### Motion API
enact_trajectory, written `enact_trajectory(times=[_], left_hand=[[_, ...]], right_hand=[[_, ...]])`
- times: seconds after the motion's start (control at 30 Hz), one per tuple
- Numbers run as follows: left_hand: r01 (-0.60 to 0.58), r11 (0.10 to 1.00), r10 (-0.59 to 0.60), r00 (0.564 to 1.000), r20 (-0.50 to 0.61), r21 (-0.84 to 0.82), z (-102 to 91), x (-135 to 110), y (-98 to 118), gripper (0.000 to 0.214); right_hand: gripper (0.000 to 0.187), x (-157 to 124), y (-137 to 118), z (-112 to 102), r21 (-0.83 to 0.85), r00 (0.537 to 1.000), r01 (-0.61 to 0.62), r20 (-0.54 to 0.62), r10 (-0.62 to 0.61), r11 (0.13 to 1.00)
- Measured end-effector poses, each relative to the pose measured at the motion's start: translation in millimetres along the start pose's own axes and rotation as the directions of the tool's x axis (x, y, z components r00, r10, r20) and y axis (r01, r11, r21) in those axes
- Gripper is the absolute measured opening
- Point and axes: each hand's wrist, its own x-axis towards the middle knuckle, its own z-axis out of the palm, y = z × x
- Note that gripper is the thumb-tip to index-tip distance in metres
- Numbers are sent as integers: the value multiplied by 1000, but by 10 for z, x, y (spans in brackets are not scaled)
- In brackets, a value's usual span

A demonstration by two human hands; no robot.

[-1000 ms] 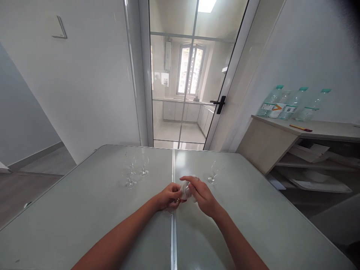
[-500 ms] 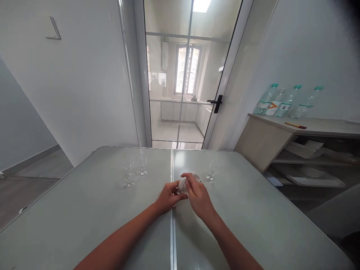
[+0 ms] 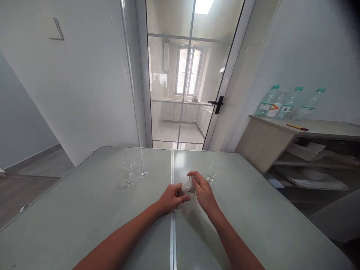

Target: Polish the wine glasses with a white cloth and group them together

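Observation:
Above the middle seam of a grey table, both my hands meet around a small clear glass with something white inside or against it, perhaps a cloth. My left hand grips the glass from below with curled fingers. My right hand curls over its right side, fingers bent on the white material. Two stemmed glasses stand upright to the left, and another stemmed glass stands just beyond my right hand.
A glass sliding door with a black handle lies behind the table. At the right, a wooden shelf unit carries three water bottles and a pencil-like stick. A wall switch is at upper left.
The glass has turned in my hands, and my right hand has shifted from covering its top to its right side. My left hand stayed under it.

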Motion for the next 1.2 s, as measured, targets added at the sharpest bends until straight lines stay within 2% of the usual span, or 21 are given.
enact_trajectory(times=[0.07, 0.13, 0.2, 0.27, 0.3, 0.33, 0.37, 0.43, 0.47, 0.53, 0.63, 0.67, 0.7, 0.77, 0.8, 0.83, 0.9, 0.93, 1.07, 1.13, 1.2], left_hand=[[-29, 999, 30, 999, -14, 14, 14, -11, -4, 39], [58, 989, -42, 992, 119, -135, -32, -29, -26, 45], [227, 924, -116, 934, 338, -308, -111, -46, -49, 57], [384, 839, -147, 843, 517, -387, -177, -57, -59, 68], [432, 809, -156, 812, 562, -400, -193, -59, -57, 71], [452, 794, -166, 805, 570, -407, -195, -58, -53, 72], [445, 796, -178, 821, 543, -411, -182, -54, -48, 69], [344, 850, -182, 902, 393, -398, -128, -42, -38, 58], [275, 889, -166, 939, 301, -367, -94, -36, -34, 52], [164, 945, -117, 977, 177, -283, -42, -28, -35, 43], [103, 961, -63, 985, 161, -256, -32, -26, -54, 45], [100, 954, -50, 983, 177, -283, -46, -22, -63, 50], [99, 941, -38, 981, 189, -324, -65, -15, -71, 57], [84, 902, -16, 987, 162, -423, -103, 11, -81, 69], [61, 881, -6, 993, 118, -470, -117, 27, -80, 72], [32, 862, 3, 998, 67, -505, -127, 43, -75, 72], [-17, 849, 22, 1000, 4, -528, -130, 63, -57, 68], [-19, 857, 29, 1000, 11, -515, -124, 65, -47, 66], [47, 922, 24, 984, 178, -385, -72, 37, -20, 51], [25, 939, 40, 983, 182, -343, -52, 31, -21, 48], [-11, 945, 56, 990, 129, -326, -42, 44, -38, 46]], right_hand=[[30, -1, -51, -2, 38, 999, -33, 2, 33, 999], [30, -16, -108, -37, 123, 998, -33, 59, 25, 992], [32, -36, -143, -84, 278, 990, -54, 143, 14, 959], [36, -49, -144, -118, 420, 974, -90, 225, -7, 903], [38, -51, -133, -126, 455, 968, -95, 248, -24, 885], [38, -49, -119, -128, 457, 967, -82, 253, -41, 886], [37, -45, -106, -123, 426, 969, -54, 239, -54, 903], [34, -29, -88, -99, 282, 986, 0, 161, -47, 959], [32, -19, -87, -85, 201, 994, 4, 109, -27, 980], [30, -3, -97, -65, 121, 999, -36, 36, 32, 992], [31, 11, -110, -92, 276, 995, -96, 42, 88, 956], [31, 14, -105, -117, 365, 996, -82, -6, 90, 927], [33, 18, -91, -146, 444, 990, -44, -99, 97, 895], [37, 30, -43, -195, 528, 930, 65, -339, 140, 847], [40, 40, -12, -205, 545, 894, 97, -416, 168, 833], [43, 49, 21, -200, 564, 879, 98, -435, 194, 820], [45, 65, 78, -141, 624, 911, 30, -339, 236, 781], [43, 67, 96, -91, 663, 931, -18, -261, 253, 748], [39, 36, 90, 126, 754, 969, -147, -19, 245, 640], [43, 14, 71, 188, 753, 981, -163, 52, 189, 637], [49, -7, 75, 226, 732, 985, -171, 101, 143, 659]])
